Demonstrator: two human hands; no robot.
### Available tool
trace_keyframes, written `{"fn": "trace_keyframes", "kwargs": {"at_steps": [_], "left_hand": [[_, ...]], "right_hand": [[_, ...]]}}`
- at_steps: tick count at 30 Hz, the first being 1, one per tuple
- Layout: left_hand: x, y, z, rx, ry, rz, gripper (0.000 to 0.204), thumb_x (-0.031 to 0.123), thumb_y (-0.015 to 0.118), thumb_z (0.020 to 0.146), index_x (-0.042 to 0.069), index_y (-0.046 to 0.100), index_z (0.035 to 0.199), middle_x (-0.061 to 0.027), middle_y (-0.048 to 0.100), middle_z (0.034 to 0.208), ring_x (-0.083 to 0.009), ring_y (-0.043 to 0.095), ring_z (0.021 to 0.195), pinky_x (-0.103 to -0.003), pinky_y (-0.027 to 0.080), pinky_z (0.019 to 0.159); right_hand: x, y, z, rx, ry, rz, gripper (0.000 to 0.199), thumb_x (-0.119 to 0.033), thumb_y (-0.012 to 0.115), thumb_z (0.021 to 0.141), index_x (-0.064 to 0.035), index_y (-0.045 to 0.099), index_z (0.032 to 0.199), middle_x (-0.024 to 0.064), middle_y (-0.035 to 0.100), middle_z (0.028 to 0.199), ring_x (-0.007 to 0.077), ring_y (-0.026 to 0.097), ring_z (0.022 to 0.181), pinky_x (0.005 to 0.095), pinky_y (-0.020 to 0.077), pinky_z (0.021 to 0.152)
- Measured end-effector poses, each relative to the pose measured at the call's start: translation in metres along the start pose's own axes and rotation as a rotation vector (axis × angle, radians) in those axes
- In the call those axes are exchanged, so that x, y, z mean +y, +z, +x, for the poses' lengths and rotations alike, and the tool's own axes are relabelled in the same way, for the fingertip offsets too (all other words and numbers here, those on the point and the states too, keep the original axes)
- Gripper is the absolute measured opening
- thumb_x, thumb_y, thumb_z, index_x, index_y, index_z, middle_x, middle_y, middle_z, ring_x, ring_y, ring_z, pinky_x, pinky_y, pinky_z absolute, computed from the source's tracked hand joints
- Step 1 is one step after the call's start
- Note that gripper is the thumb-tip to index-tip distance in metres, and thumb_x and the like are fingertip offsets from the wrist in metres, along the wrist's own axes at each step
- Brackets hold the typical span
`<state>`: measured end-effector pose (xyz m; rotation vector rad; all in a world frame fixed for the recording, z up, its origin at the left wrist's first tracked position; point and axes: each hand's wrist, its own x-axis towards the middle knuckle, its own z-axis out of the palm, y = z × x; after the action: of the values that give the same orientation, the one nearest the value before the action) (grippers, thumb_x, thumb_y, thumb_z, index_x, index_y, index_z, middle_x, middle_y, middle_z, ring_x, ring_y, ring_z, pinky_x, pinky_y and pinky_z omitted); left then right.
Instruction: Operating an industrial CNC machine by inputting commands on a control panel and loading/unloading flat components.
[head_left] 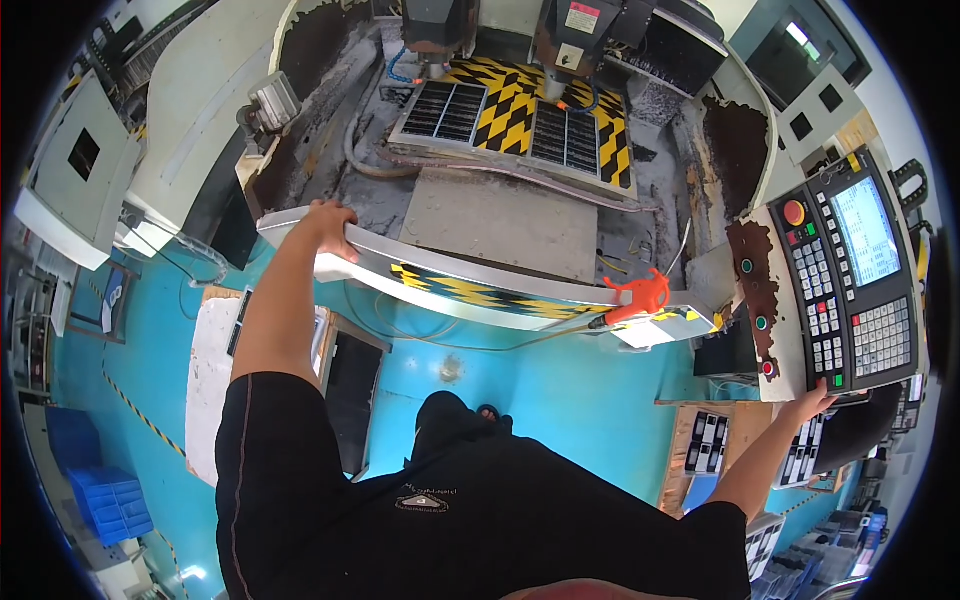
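Observation:
My left hand (pixel 330 232) is curled over the pale front rim (pixel 450 270) of a machine, near its left end. At the right, my right hand (pixel 806 404) is at the lower edge of a control panel (pixel 845 300). One digit reaches up onto the panel's face, close to a green button (pixel 838 380), while the others lie along the underside, partly hidden. Inside the machine, two dark slotted trays (pixel 445 112) (pixel 566 137) lie on a yellow-and-black checkered bed (pixel 505 120). Two spindle heads (pixel 435 30) (pixel 575 50) stand above it.
An orange air gun (pixel 640 295) hangs on the front rim, its hose looping below. A white-topped table (pixel 210 390) stands at left. Trays of dark pieces (pixel 707 443) lie on a wooden bench at right. Blue bins (pixel 110 505) sit far left. Hoses (pixel 370 165) cross the machine's inside.

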<state>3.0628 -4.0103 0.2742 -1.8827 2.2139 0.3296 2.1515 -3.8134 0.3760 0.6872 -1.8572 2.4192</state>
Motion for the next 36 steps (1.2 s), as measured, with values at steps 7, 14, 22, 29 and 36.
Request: {"fn": "trace_keyframes", "kwargs": {"at_steps": [7,14,22,29,36], "left_hand": [[-0.002,0.004,0.002,0.006,-0.025,0.011,0.082,0.049,0.094,0.050,0.017,0.071,0.122,-0.0145,0.065,0.126,-0.0384,0.051,0.124,-0.044,0.037,0.108],[-0.001,0.003,0.001,0.009,-0.022,0.012,0.082,0.049,0.094,0.050,0.016,0.071,0.122,-0.0143,0.065,0.127,-0.0383,0.051,0.126,-0.044,0.036,0.109],[0.001,0.000,0.000,-0.007,-0.022,-0.020,0.082,0.049,0.093,0.050,0.016,0.071,0.122,-0.0140,0.064,0.128,-0.0378,0.050,0.126,-0.044,0.036,0.110],[-0.003,0.008,0.008,-0.012,-0.016,-0.014,0.082,0.048,0.094,0.049,0.019,0.071,0.122,-0.0146,0.061,0.133,-0.0389,0.049,0.129,-0.046,0.035,0.111],[0.003,0.030,-0.036,0.208,-0.129,0.003,0.104,0.044,0.095,0.052,0.023,0.052,0.144,-0.0208,0.042,0.152,-0.0495,0.032,0.142,-0.051,0.034,0.115]], "right_hand": [[0.010,-0.007,0.012,-0.025,-0.028,-0.001,0.068,-0.022,0.061,0.092,-0.0086,0.036,0.154,0.0175,0.054,0.139,0.0321,0.058,0.119,0.0433,0.0511,0.100],[-0.006,0.006,-0.006,0.000,0.034,-0.023,0.075,-0.019,0.062,0.090,-0.0109,0.031,0.157,0.0168,0.050,0.142,0.0343,0.057,0.122,0.0468,0.0536,0.100],[-0.008,0.007,-0.009,0.029,0.016,-0.022,0.071,-0.023,0.060,0.091,-0.0081,0.034,0.155,0.0183,0.053,0.141,0.0324,0.058,0.121,0.0433,0.0502,0.102],[-0.009,0.003,-0.008,0.076,0.007,-0.003,0.068,-0.022,0.060,0.091,-0.0060,0.037,0.153,0.0176,0.053,0.141,0.0316,0.057,0.121,0.0421,0.0490,0.102],[0.064,-0.015,-0.006,0.045,-0.112,-0.206,0.073,-0.043,0.061,0.099,0.0026,0.038,0.151,0.0222,0.048,0.147,0.0329,0.054,0.124,0.0440,0.0430,0.108]]}}
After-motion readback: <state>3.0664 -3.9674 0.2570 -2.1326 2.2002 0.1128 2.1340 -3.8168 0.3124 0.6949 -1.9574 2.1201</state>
